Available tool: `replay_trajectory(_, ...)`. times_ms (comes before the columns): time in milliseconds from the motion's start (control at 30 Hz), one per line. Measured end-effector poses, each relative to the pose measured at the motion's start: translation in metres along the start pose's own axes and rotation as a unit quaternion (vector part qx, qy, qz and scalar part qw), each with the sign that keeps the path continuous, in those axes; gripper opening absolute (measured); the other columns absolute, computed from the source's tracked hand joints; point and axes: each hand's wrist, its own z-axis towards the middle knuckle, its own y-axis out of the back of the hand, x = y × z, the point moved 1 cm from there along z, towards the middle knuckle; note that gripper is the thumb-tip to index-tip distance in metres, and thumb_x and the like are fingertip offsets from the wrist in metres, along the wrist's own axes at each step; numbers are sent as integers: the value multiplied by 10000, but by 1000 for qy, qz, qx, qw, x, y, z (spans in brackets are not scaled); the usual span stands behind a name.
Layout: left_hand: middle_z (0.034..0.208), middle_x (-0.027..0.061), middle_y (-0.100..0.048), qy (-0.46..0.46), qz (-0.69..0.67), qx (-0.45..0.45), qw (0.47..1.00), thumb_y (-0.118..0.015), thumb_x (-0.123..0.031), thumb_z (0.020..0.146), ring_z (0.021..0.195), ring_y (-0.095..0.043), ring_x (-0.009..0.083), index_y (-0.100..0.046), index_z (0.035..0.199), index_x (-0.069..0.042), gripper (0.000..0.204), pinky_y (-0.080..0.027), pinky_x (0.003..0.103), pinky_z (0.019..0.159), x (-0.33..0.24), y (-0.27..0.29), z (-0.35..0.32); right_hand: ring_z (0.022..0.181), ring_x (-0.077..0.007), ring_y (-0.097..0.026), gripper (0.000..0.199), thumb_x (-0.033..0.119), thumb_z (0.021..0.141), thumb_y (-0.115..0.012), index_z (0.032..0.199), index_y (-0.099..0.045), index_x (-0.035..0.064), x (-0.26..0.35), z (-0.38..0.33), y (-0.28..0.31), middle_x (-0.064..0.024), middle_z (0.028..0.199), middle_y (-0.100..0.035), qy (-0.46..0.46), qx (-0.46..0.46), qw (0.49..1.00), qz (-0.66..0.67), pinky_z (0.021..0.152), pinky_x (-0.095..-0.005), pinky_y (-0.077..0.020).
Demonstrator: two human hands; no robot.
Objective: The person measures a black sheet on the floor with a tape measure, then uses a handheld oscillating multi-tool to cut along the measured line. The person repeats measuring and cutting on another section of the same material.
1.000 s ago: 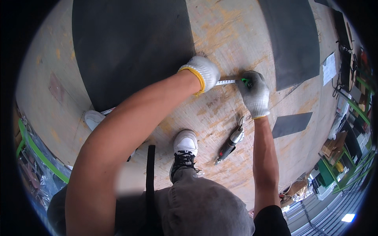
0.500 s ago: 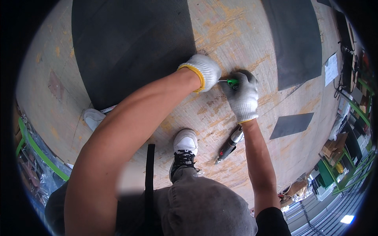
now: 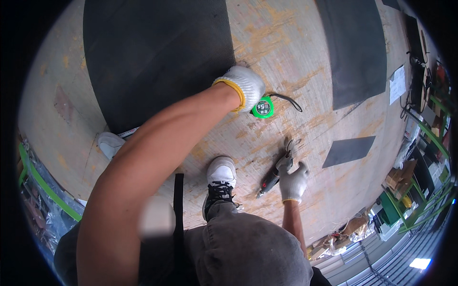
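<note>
My left hand (image 3: 245, 86), in a white knit glove with a yellow cuff, rests at the right edge of a large black sheet (image 3: 157, 52). Its fingers are turned away and hidden. Touching that glove, or just beside it, lies a green tape measure (image 3: 268, 110) with a black wrist strap. My right hand (image 3: 293, 184), gloved the same way, is low over the board beside a dark and silver handheld power tool (image 3: 271, 178). Its fingers are apart and reach to the tool's silver end, not wrapped round it.
A second black sheet (image 3: 359, 52) and a smaller dark piece (image 3: 348, 151) lie on the worn wooden board (image 3: 229, 128) to the right. A written paper (image 3: 397, 85) is at the far right. My shoe (image 3: 222, 172) stands on the board. Green-framed racks with clutter line both sides.
My right hand has let go of the green tape measure and moved down and nearer, to the power tool. The tape measure now lies on the board. My left hand stays nearly in place.
</note>
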Motion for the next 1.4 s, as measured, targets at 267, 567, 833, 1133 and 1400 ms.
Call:
replay_trajectory(267, 1069, 167, -812, -4, 14, -13, 1000, -700, -174, 899, 1014, -785, 338, -846, 1058, -106, 226, -614, 477, 857, -2, 1, -3, 1053, -506, -697, 619, 413, 815, -870, 1190, -633, -19, -13, -43, -65, -287, 1116, -701, -90, 52, 992, 75, 910, -548, -566)
replay_trajectory(567, 1085, 178, -808, 8, -11, -2, 1000, -705, -175, 903, 998, -785, 352, -844, 1071, -96, 231, -619, 471, 852, -1, -1, -1, 744, -194, -633, 359, 142, 766, -799, 1081, -666, 31, -11, -53, -2, -66, 817, -680, 7, 357, 906, 227, 710, -367, -540)
replay_trajectory(833, 1082, 168, -812, -2, 6, 1, 1000, -726, -150, 880, 992, -789, 336, -845, 1063, -90, 226, -612, 457, 857, -1, 1, -2, 645, -144, -648, 341, 196, 876, -750, 1138, -630, 13, 70, -62, 9, -82, 808, -684, -22, 477, 818, 320, 578, -347, -530)
replay_trajectory(1133, 1071, 170, -812, -1, 4, 8, 1000, -755, -141, 837, 986, -790, 331, -848, 1064, -87, 251, -613, 446, 846, -2, 5, -4, 837, -383, -728, 388, 268, 851, -734, 1137, -640, 23, 89, -57, -7, -214, 894, -730, 80, 411, 868, 268, 773, -479, -559)
replay_trajectory(1400, 1090, 167, -812, -5, -11, -1, 1000, -761, -146, 841, 994, -790, 331, -849, 1072, -91, 254, -620, 452, 828, 1, 1, -2, 628, -116, -613, 290, 177, 886, -731, 1104, -610, 28, 93, -53, -15, -45, 776, -651, 101, 399, 861, 299, 547, -313, -496)
